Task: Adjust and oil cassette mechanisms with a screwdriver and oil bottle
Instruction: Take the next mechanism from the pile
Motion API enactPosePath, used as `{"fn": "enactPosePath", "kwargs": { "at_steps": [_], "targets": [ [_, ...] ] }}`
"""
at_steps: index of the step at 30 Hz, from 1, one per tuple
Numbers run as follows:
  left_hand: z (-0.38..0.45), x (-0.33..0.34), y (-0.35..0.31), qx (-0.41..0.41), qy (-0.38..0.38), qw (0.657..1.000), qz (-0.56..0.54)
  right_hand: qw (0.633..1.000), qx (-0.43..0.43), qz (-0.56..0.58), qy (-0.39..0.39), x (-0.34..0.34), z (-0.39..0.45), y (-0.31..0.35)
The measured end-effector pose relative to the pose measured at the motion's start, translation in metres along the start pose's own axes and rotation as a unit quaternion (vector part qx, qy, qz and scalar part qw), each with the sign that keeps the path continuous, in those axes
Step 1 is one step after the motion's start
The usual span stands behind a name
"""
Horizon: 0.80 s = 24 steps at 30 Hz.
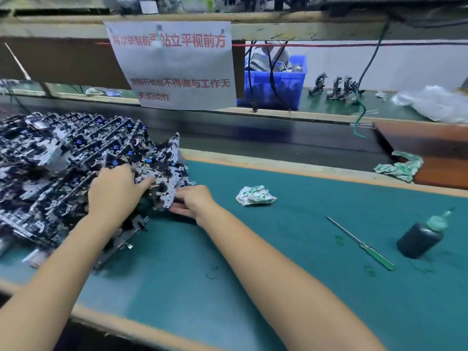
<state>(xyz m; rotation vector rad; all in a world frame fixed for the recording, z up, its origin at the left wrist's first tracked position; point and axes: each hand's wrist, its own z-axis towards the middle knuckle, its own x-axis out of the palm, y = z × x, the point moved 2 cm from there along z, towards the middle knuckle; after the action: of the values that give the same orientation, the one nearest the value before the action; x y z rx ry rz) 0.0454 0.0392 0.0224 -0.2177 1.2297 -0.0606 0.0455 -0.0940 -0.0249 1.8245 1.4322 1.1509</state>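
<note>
The left hand [115, 191] lies on top of a cassette mechanism [164, 171] at the near right edge of the pile, fingers bent over its upper face and thumb pressed along its surface. The right hand [195, 201] holds the same mechanism from its lower right corner, fingers underneath and thumb on top, pinching the plate edge. The mechanism is tilted, its far corner raised above the pile.

The pile of mechanisms [55, 168] covers the left part of the green tabletop [291, 287], stacked in leaning rows; the blur hides finer detail of the parts.

To the right of the hands, apart from them, a crumpled white-and-green cloth [255, 195] rests on the mat. Further right the screwdriver [361, 243] lies flat, metal shaft pointing away to the left, green handle nearest the viewer. Just beside it on the right stands the oil bottle [420, 238], dark body, pale green nozzle cap, leaning in the view. Neither hand touches either tool.

A second crumpled cloth [398, 166] sits at the far right edge of the tabletop. Beyond the dark belt [278, 138] hangs a paper notice [177, 64] with red characters, and a blue bin [273, 82] stands behind it to the right
</note>
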Motion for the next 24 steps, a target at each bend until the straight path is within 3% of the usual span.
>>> {"fn": "enactPosePath", "kwargs": {
  "at_steps": [4, 8, 13, 17, 21, 24],
  "targets": [
    [-0.01, -0.012, -0.021, 0.04, -0.096, 0.989, -0.108, 0.997, -0.066, 0.027, 0.001, -0.008, -0.01, 0.006],
    [-0.03, -0.033, -0.058, 0.129, -0.171, 0.955, -0.204, 0.989, -0.124, 0.073, 0.042, -0.044, -0.047, 0.014],
    [-0.074, -0.03, -0.12, 0.247, -0.089, 0.906, -0.331, 0.989, -0.121, 0.07, 0.047, -0.132, -0.099, 0.012],
    [-0.122, -0.001, -0.166, 0.352, -0.074, 0.867, -0.344, 0.982, -0.095, 0.157, 0.043, -0.196, -0.13, 0.002],
    [-0.159, 0.03, -0.192, 0.404, -0.134, 0.834, -0.352, 0.991, -0.117, -0.006, -0.065, -0.25, -0.156, -0.013],
    [-0.182, 0.047, -0.202, 0.538, -0.197, 0.766, -0.291, 0.991, -0.076, -0.045, -0.099, -0.277, -0.174, -0.028]
  ]
}}
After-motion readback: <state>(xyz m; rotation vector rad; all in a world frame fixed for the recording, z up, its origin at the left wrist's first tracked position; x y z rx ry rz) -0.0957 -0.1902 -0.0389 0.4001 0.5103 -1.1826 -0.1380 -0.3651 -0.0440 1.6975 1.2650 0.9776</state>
